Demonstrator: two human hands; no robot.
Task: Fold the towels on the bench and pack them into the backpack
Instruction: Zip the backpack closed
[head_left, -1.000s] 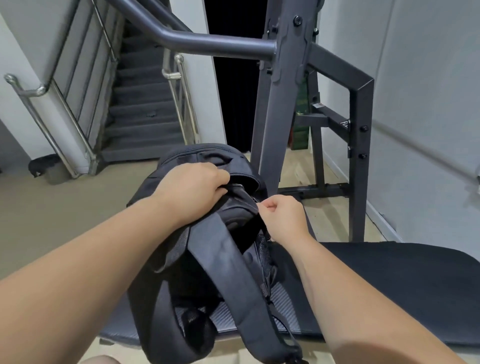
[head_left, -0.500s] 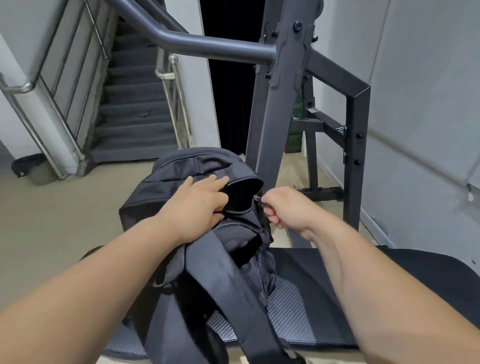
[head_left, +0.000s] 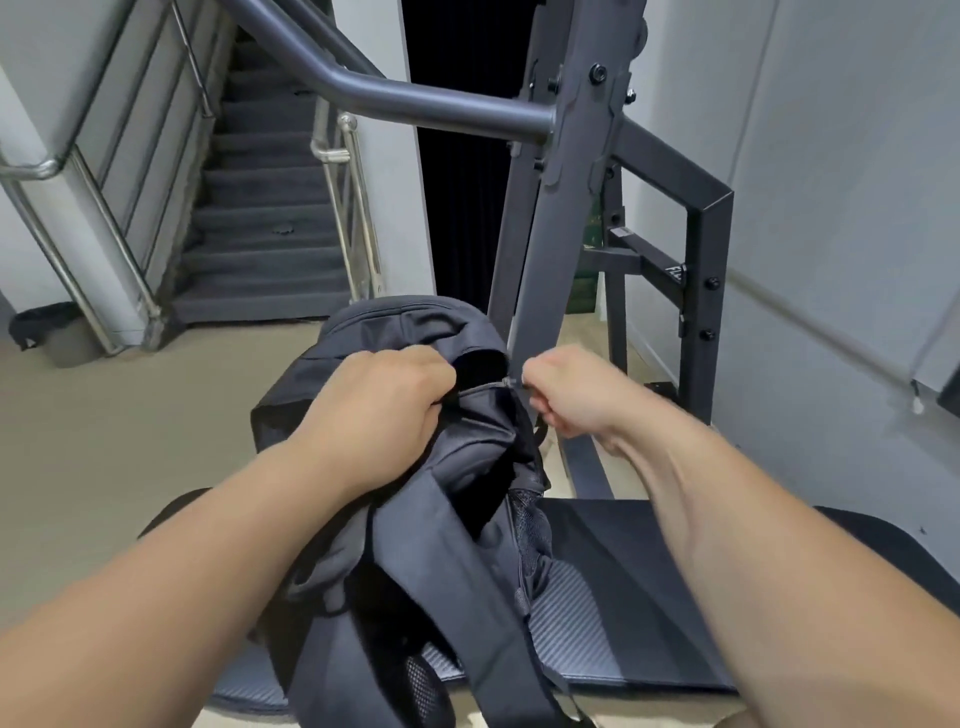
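Backpack (head_left: 410, 325): dark, upright on the padded bench (head_left: 649, 597), top opening partly unzipped.
Progress: no towels in sight; likely packed already, with zipping shut left.
Left hand (head_left: 379, 410): fingers curled, gripping the fabric beside the opening.
Right hand (head_left: 571, 389): closed, pinching the zipper pull (head_left: 506, 383).
Arms: both reach forward to the backpack's top.

Both forearms reach forward, the left hand (head_left: 382, 410) clenched, the right hand (head_left: 574, 389) seemingly pinching with curled fingers.
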